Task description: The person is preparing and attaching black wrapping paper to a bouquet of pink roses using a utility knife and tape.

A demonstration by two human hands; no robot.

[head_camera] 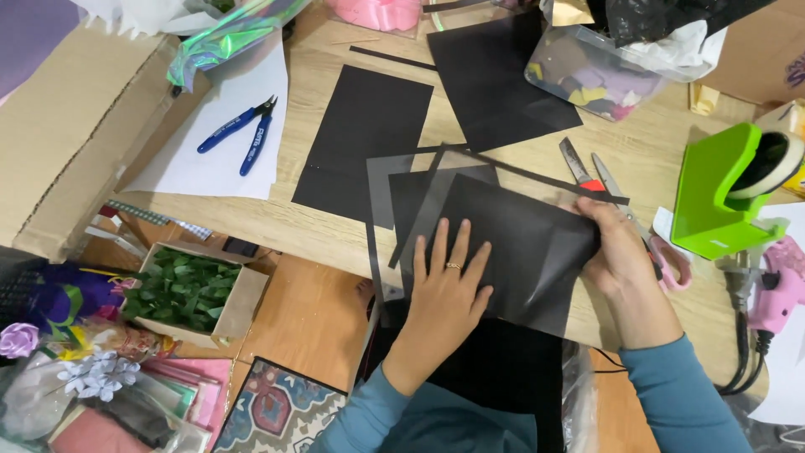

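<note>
The left hand (444, 294) lay flat, fingers spread, on the black sheet (511, 252) at the tabletop (327, 226) edge (scissors (629, 210) beside), while the right hand (616, 252) held its grip pinched on the sheet's right edge.

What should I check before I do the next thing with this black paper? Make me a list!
1. Left hand flat on the black sheet, pinning it: ok.
2. Right hand gripping the sheet's right edge: ok.
3. Sheet lying flat: not ok, its right part is lifted and curled.
4. Scissors away from the fingers: not ok, they lie right by the right hand.
5. Loose black strip off the sheet: not ok, it crosses the top edge.
6. Glue gun switched off: cannot tell.
</note>
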